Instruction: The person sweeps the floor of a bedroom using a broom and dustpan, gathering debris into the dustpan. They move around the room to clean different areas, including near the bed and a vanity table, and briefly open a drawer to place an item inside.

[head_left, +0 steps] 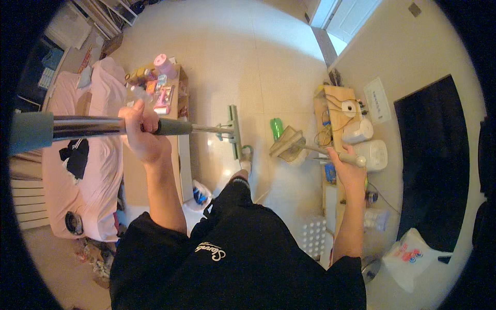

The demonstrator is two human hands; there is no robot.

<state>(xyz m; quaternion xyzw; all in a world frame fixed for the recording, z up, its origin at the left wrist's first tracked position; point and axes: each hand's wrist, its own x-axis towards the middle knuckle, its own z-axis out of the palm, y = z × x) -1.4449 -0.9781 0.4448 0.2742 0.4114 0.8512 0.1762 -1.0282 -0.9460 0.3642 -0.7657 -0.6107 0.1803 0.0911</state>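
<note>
My left hand (142,132) is closed around the steel pole of a long-handled mop (199,128). The mop has grey-green grips, and its narrow bar-shaped head (234,132) reaches down over the tiles close to my foot (246,161). On the right, my right hand (347,163) wraps round the pale handle of a long-handled dustpan (287,144). The dustpan's beige scoop is tilted; whether it touches the floor I cannot tell. Just beyond the scoop lies a green plastic bottle (277,127), partly hidden by it.
A low wooden cabinet (178,88) at left carries a pink tumbler (164,64) and small items. Behind it is a pink-covered sofa (95,181). Along the right wall, a wooden stand (336,98) holds white appliances (357,130) below a large black screen (434,165). A white plastic bag (411,258) hangs nearby.
</note>
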